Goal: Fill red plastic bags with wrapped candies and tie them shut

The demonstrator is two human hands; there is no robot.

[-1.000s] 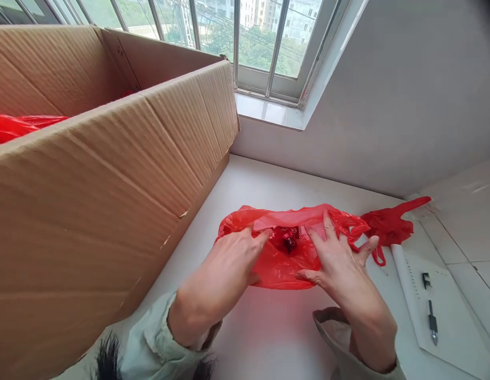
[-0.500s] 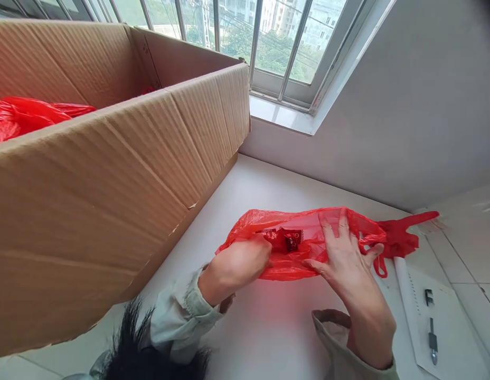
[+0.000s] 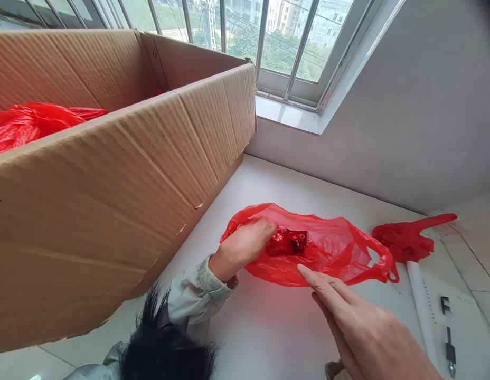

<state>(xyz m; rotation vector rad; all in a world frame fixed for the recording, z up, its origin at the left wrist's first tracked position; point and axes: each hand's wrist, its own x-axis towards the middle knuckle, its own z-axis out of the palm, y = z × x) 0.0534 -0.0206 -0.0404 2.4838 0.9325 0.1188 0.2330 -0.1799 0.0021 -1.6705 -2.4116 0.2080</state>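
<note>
A red plastic bag (image 3: 340,248) lies on the white table with its mouth spread open. Inside it are small shiny dark-red packets (image 3: 294,241). My left hand (image 3: 247,244) reaches in at the bag's left end, beside the packets. Its fingers are curled closed, and what they hold, if anything, is hidden. In front of the bag, my right hand (image 3: 361,319) has its fingers stretched out straight and close to the near rim. Nothing shows in that hand, and whether a fingertip touches the bag I cannot tell.
A large cardboard box (image 3: 122,179) stands at the left with red plastic bags (image 3: 39,121) inside. Crumpled red material (image 3: 405,240) lies right of the bag. A notepad (image 3: 421,311) with a pen (image 3: 450,351) lies at the right edge. A barred window (image 3: 288,47) is behind.
My right hand has come out of the bag and drawn back toward me. The bag's mouth has spread, and its handle end now lies apart from the crumpled red material. My left hand remains inside.
</note>
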